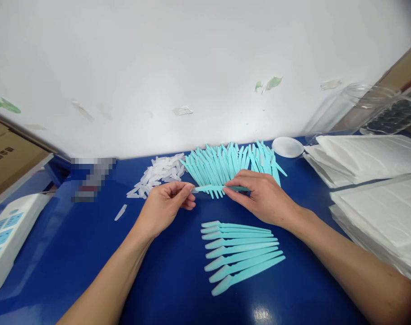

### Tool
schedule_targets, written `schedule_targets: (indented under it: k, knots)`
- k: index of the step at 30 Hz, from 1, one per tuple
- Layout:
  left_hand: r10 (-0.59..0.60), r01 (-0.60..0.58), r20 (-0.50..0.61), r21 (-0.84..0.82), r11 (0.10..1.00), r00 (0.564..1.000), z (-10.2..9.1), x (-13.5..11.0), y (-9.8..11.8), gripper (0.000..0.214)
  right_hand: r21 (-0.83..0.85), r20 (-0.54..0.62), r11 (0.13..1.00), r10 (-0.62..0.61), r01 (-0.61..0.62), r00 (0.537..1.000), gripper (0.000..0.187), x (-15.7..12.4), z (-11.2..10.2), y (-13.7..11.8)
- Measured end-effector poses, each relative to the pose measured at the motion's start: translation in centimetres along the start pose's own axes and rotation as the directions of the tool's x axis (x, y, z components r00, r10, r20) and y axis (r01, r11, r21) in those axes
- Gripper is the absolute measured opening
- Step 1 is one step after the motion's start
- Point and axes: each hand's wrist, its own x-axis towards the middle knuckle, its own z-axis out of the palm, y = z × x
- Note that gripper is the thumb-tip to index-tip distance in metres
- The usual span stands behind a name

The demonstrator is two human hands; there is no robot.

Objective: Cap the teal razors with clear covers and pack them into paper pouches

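Between thumb and fingers, my right hand (259,194) grips the handle of a teal eyebrow razor (210,188), held level with its head to the left. My left hand (170,201) pinches a small translucent blade cap (193,190) at the razor's head end; how far the cap covers the blade I cannot tell. Behind my left hand lies a heap of loose caps (161,170), with a single cap (120,212) apart from it. A pile of teal razors (222,162) spreads behind both hands. Nearer me, several razors with covered heads (242,248) lie in a fanned row.
White padded packets (378,207) are stacked at the right, near a clear plastic jar (347,106) and a round white lid (287,147). A white power strip (14,234) and a cardboard box (14,155) are on the left. A white wall (205,58) bounds the blue table (165,280).
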Motion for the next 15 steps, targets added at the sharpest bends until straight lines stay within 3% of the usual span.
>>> schedule_targets:
  k: [4, 7, 9, 11, 15]
  knots:
    - [-0.027, 0.024, 0.092, 0.035, 0.999, 0.995, 1.2, -0.6, 0.5, 0.037, 0.004, 0.084, 1.000, 0.004, -0.005, 0.996, 0.025, 0.1, -0.5, -0.7]
    - [-0.054, 0.002, 0.288, 0.178, 0.984, 0.956, 0.8, -1.5, 1.4, 0.035, 0.006, 0.260, 0.999, 0.033, -0.036, 0.965, 0.024, 0.1, -2.1, -1.7]
    - [-0.069, -0.057, 0.399, 0.296, 0.953, 0.914, 0.3, -2.2, 2.1, 0.032, 0.010, 0.399, 0.998, 0.053, -0.062, 0.916, 0.024, -0.2, -3.2, -2.5]
    - [-0.052, -0.138, 0.433, 0.395, 0.908, 0.900, 0.1, -3.0, 2.6, 0.029, -0.007, 0.495, 0.997, 0.072, -0.079, 0.866, 0.024, -0.6, -3.9, -3.2]
    - [0.048, -0.323, 0.461, 0.537, 0.779, 0.886, 0.8, -3.9, 3.0, 0.024, -0.057, 0.562, 0.993, 0.116, -0.101, 0.819, 0.025, -1.3, -3.1, -3.8]
